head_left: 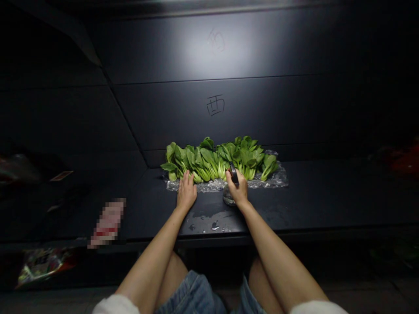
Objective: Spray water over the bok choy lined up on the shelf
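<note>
A row of green bok choy [204,161] lies on crinkled clear plastic wrap [275,179] at the back of a dark shelf, leaves against the rear panel and pale stems facing me. My right hand [240,189] is wrapped around a spray bottle [228,197] with a dark top and a clear body, in front of the middle of the row. The hand hides part of the bottle. My left hand [187,192] rests with fingers stretched out at the front edge of the wrap, fingertips by the stems on the left.
Water drops [214,226] wet the dark shelf [314,196] between my arms. A blurred-out pinkish item [109,222] is at the shelf's front left. Below it lies a shiny printed package [41,264]. Red items [407,159] sit in shadow at far right.
</note>
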The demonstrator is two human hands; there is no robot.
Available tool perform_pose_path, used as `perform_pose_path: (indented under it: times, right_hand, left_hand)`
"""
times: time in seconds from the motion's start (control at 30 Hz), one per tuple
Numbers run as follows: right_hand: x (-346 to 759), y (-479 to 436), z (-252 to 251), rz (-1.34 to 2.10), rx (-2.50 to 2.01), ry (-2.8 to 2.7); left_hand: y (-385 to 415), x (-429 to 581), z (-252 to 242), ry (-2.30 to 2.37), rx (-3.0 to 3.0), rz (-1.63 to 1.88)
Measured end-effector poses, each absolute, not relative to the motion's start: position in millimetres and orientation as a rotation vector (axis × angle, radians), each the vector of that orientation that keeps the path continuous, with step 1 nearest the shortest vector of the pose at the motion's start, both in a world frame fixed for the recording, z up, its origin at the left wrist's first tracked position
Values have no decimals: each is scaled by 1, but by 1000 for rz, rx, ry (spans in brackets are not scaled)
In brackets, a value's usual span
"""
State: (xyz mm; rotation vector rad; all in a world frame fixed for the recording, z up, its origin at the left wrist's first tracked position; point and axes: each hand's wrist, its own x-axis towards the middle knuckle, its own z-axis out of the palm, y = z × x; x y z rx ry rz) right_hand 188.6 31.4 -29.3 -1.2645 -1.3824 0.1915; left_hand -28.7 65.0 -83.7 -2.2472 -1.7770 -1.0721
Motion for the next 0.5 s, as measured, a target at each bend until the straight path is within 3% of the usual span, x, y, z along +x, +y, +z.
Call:
perform_pose_path:
  times: [0.5]
  right_hand:
    - [205,32,-30,148,-1314,-1336]
  left_hand:
    - [64,-26,-78,-1714,-2295,-1003]
